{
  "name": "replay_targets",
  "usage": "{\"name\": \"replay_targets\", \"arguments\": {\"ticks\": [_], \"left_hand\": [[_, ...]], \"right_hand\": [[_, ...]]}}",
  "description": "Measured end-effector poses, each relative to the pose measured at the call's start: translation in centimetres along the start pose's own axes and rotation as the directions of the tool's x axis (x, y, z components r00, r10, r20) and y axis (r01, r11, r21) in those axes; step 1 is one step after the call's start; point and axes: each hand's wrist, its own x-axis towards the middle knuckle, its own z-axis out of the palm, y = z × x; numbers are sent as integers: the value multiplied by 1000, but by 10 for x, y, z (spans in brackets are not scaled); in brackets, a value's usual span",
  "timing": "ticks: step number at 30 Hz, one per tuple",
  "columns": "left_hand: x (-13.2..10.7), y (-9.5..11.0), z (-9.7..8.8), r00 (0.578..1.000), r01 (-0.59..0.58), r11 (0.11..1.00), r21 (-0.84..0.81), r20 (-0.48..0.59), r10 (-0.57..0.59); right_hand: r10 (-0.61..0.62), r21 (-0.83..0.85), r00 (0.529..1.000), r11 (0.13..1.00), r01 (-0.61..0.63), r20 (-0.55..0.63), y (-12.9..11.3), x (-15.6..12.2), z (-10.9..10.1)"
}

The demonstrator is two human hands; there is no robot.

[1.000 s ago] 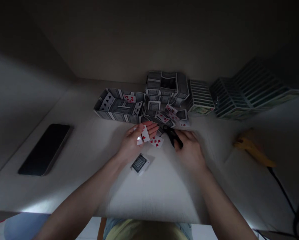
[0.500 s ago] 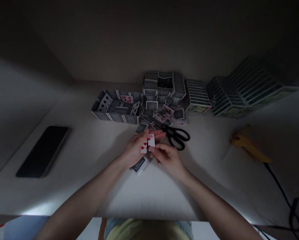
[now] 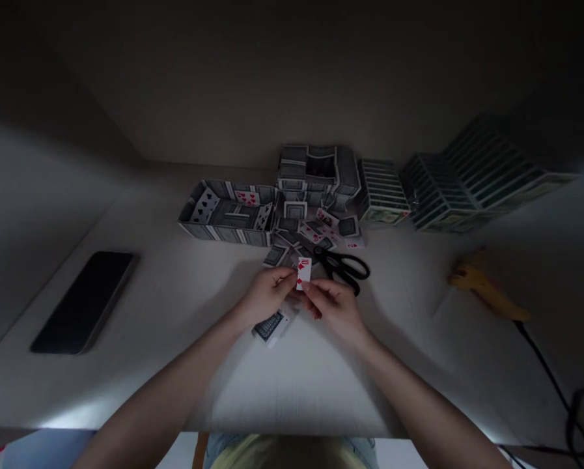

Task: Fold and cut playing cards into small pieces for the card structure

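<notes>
A cut strip of playing card (image 3: 304,272), a red ten of diamonds, stands upright between my two hands. My left hand (image 3: 265,296) is closed, its thumb and fingers pinching at the strip's left edge. On the lower right, the thumb and forefinger of my right hand (image 3: 335,309) grip the same strip. A second card piece is not visible now; my fingers may cover it. Below my left wrist lies a stack of cards (image 3: 271,327), patterned back up. Just beyond my right hand rest black-handled scissors (image 3: 343,266), blades pointing in among loose cut cards (image 3: 325,229).
An open tray made of cards (image 3: 228,231) stands at the back left, beside a box-like card model (image 3: 296,169). Slatted card structures (image 3: 384,189) line the back right. A phone (image 3: 84,303) lies on the left; a yellow glue gun (image 3: 489,286) with a black cord lies right.
Two card pieces were side by side in my hands; now one strip shows. My left fingers have curled in, and the strip has moved slightly right.
</notes>
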Motion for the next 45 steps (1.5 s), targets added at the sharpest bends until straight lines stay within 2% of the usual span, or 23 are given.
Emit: {"name": "replay_targets", "arguments": {"ticks": [4,6,8,10,12,13,16,19,23,26,29,34,37,40,43,45], "left_hand": [[0,1,1,991,-122,991,55,-47,125],[1,0,-1,981,-157,978,140,-89,170],[1,-2,-2,975,-154,957,248,-122,188],[2,-5,-4,968,-150,935,322,-145,205],[1,-7,-5,972,-161,927,339,-111,209],[0,-7,-4,977,-164,928,334,-76,200],[-3,-8,-1,986,-163,926,342,34,161],[-6,-5,1,981,-190,897,400,39,190],[-3,2,-1,966,-169,887,430,-105,235],[-1,6,-5,953,-153,904,400,-183,242],[0,7,-6,964,-166,928,334,-142,224],[-4,4,-3,993,-122,938,326,37,116],[-3,-2,-4,994,-106,933,344,22,105],[0,-6,-7,994,-89,930,355,-30,107],[1,-6,-8,992,-68,929,364,-78,103],[1,-4,-8,990,-67,923,378,-93,110]], "right_hand": [[-3,-27,1000,1000,2,-17,2,0,0],[-2,-54,1000,999,2,-5,3,0,-1],[-40,-158,999,987,38,-9,2,0,-3],[-158,-319,985,939,126,-76,0,0,-7],[-310,-428,930,881,203,-196,-4,1,-12],[-353,-432,910,871,235,-219,-6,1,-15],[-398,-383,908,865,325,-129,-9,5,-22],[-371,-358,925,876,322,-77,-7,8,-24],[-194,-291,978,943,164,-75,-4,9,-22],[-79,-229,997,971,72,-23,-5,7,-18],[-66,-164,998,984,64,-6,-8,4,-14],[-74,-141,996,988,67,-47,-8,3,-12],[-98,-207,995,974,91,-24,-6,3,-13],[-202,-399,979,900,177,-19,-5,5,-22],[-384,-681,921,691,244,-59,-6,8,-37],[-432,-785,898,583,210,-80,-6,9,-48]]}}
